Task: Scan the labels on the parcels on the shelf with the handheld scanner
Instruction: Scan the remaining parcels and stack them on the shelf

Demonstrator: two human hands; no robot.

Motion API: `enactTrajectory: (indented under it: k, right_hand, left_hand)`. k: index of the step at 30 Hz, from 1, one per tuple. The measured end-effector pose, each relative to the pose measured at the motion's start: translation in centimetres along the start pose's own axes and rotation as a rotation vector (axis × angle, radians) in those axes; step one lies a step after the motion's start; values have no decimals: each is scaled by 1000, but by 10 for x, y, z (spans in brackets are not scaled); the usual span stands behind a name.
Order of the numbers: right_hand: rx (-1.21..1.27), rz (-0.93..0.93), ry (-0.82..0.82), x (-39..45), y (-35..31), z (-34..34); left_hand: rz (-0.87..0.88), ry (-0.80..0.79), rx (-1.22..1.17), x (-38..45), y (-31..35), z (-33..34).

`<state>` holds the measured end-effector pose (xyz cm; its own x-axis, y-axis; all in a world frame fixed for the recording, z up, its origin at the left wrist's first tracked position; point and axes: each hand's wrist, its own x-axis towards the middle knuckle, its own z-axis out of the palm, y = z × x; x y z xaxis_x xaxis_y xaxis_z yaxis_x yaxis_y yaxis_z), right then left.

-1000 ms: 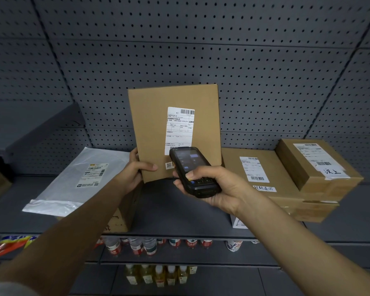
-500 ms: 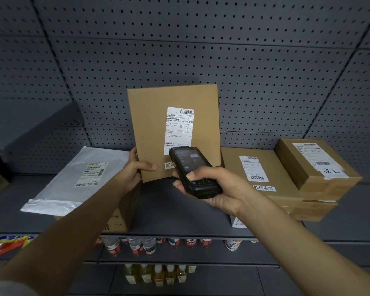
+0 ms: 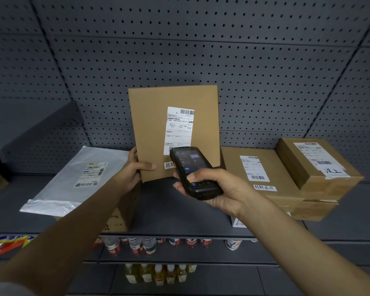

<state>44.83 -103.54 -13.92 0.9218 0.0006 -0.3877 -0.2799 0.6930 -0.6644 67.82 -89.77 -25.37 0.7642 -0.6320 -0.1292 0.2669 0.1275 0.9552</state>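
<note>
Hidden: bottom of the white label on the upright box, covered by the scanner; small handwritten tag there half covered too.
Hard to read: small print on every label; scanner screen dim.
Left hand: grips the left bottom edge of the upright box, thumb on the front, fingers behind.
Right hand: wrapped around the scanner, thumb on its keys, top end pointing at the label.
Upright box: standing tall on the shelf, in the middle.
Grey bag: left side, lying on a brown box mostly hidden under the left arm.
Flat box: right side, label up.
Small box: stacked on the flat box.
Lower shelves: bottles, only tops showing.
</note>
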Motion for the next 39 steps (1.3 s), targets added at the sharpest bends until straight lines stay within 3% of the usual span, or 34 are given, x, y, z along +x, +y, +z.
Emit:
enactTrajectory:
  k: [10,28,35,39]
  right_hand:
    - [-64,-65,53,2,-6,-16]
    - [-126,-285,423,-53,-29,-118]
    - [-48,-318,475,-67,-32,-148]
    - [-32,-304,464,-68,-34,-155]
  left_hand:
    - [-34,-79,-46,15,5,27]
    - [-403,-344,56,66,-44,203]
    - [-538,-298,-16,60,-70,235]
    - [-603,-179,-10,60,-71,239]
